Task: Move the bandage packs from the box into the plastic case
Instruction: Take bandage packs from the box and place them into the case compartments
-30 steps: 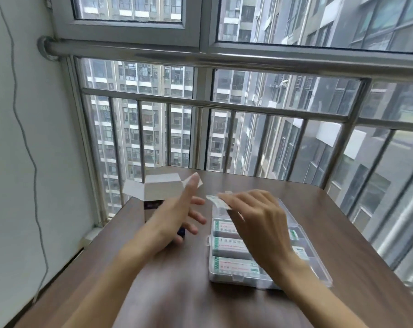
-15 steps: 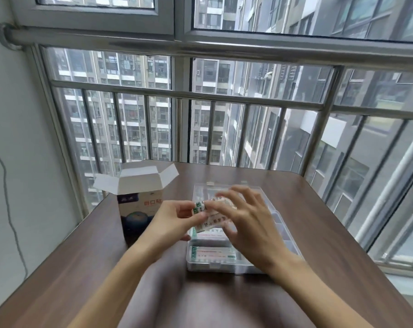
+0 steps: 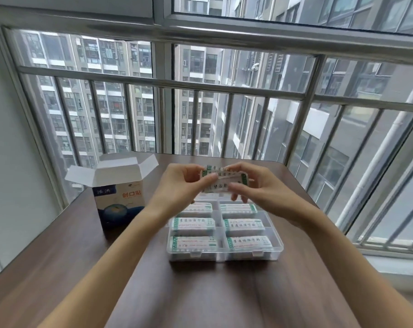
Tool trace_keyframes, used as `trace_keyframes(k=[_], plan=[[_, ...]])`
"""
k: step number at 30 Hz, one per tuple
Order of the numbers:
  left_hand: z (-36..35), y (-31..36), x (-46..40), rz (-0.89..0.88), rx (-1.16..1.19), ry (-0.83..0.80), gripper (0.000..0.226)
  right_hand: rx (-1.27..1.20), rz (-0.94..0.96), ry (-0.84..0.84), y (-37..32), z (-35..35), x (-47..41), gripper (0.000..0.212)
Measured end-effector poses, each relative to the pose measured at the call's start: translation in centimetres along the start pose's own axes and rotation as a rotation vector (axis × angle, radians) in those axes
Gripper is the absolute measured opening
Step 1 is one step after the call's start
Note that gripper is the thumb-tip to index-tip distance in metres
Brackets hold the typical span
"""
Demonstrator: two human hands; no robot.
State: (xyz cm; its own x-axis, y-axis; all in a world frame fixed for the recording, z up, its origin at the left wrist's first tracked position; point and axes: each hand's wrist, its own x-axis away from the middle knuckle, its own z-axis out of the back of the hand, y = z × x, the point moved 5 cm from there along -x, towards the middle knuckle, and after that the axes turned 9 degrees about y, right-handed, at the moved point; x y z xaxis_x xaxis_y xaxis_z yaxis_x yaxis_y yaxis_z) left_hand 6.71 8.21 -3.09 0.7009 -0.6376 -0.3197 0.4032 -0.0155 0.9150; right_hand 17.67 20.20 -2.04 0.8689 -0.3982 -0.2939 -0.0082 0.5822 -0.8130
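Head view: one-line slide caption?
Both hands, left and right, hold bandage packs above the part-filled plastic case.

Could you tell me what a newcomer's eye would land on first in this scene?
Probably the two hands, left hand and right hand, holding a bunch of bandage packs above the clear plastic case. The case's compartments already hold packs, and the open box stands upright to its left.

Box [image 3: 118,195] left of case [image 3: 225,253]

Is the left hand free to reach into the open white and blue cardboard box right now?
Probably not: the left hand grips bandage packs with the right hand, though the cardboard box stands open beside it.
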Motion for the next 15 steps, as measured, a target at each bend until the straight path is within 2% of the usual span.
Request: trace_keyframes(k=[2,6,11,15], plan=[[-0.7,0.4,-0.2,-0.049,0.022,0.02,0.031,-0.058,-0.015,0.041,0.3,0.7,0.3,0.024],[-1.7,0.8,-0.1,-0.122,0.093,-0.08,0.04,-0.154,-0.072,0.113,0.9,1.7,0.5,0.027],[-2.1,0.9,0.0,-0.152,0.143,-0.016,0.03,-0.222,-0.085,0.124,0.9,1.4,1.0,0.021],[-2.7,0.4,0.2,-0.162,0.064,0.006,0.02,-0.123,-0.065,0.172,1.1,1.4,1.7,0.02]])
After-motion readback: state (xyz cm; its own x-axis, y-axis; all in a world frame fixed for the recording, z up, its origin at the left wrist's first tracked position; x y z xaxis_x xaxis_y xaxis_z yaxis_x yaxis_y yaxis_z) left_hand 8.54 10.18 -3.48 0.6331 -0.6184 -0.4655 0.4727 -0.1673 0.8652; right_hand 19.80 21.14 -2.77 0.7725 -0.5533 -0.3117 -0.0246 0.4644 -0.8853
